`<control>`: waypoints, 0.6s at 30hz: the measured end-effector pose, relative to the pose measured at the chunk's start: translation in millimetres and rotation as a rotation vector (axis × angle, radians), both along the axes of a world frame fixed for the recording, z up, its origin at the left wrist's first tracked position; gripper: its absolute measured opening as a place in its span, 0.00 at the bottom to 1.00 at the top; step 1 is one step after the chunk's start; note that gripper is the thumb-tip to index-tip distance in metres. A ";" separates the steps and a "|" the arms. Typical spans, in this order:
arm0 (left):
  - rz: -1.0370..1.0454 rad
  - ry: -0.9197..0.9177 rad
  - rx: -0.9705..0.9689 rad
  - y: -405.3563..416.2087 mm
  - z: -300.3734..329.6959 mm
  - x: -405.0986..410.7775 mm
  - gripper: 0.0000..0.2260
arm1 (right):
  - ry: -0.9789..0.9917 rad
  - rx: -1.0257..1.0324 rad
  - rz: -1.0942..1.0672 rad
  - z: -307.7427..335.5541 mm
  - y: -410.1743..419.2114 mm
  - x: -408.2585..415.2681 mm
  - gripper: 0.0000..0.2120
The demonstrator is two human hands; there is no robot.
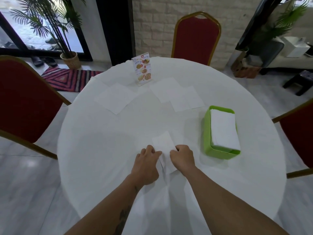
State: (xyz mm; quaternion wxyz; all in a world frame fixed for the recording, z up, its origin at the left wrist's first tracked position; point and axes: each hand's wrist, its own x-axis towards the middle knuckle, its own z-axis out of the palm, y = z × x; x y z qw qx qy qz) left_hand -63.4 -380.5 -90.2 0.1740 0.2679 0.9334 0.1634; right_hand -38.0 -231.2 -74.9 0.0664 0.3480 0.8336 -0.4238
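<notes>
A white paper napkin lies folded on the round table with its white cloth, near the front edge. My left hand pinches the napkin's left side with curled fingers. On the other side my right hand grips its right edge, also with fingers curled. The napkin's near part is partly hidden between the two hands.
A green tray with a stack of white napkins stands to the right. Unfolded napkins lie at the far left and far middle. A menu stand stands at the back. Red chairs surround the table.
</notes>
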 end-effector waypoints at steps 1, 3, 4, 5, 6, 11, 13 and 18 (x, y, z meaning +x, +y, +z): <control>0.005 -0.006 0.022 1.4 0.9 -0.9 0.30 | 0.004 0.015 0.005 2.6 1.1 -0.1 0.13; 0.037 -0.025 0.092 8.9 4.6 -4.2 0.29 | 0.018 0.046 0.018 9.4 4.6 -0.7 0.14; 0.057 -0.024 0.127 14.4 7.5 -6.8 0.29 | 0.030 0.065 0.029 13.6 7.3 -1.7 0.14; 0.074 -0.014 0.158 20.8 10.9 -10.2 0.28 | 0.050 0.084 0.041 19.6 10.6 -2.6 0.14; 0.087 -0.005 0.187 27.7 15.9 -13.6 0.27 | 0.079 0.111 0.059 26.3 15.0 -3.5 0.15; 0.057 0.032 0.332 70.3 47.2 -29.0 0.31 | 0.233 0.274 0.063 73.8 63.9 -7.4 0.10; 0.035 0.051 0.363 90.8 62.5 -29.9 0.32 | 0.289 0.291 -0.006 92.3 91.7 -5.9 0.08; -0.109 0.112 0.371 143.7 90.2 -28.4 0.32 | 0.273 0.191 -0.237 111.7 156.7 9.8 0.13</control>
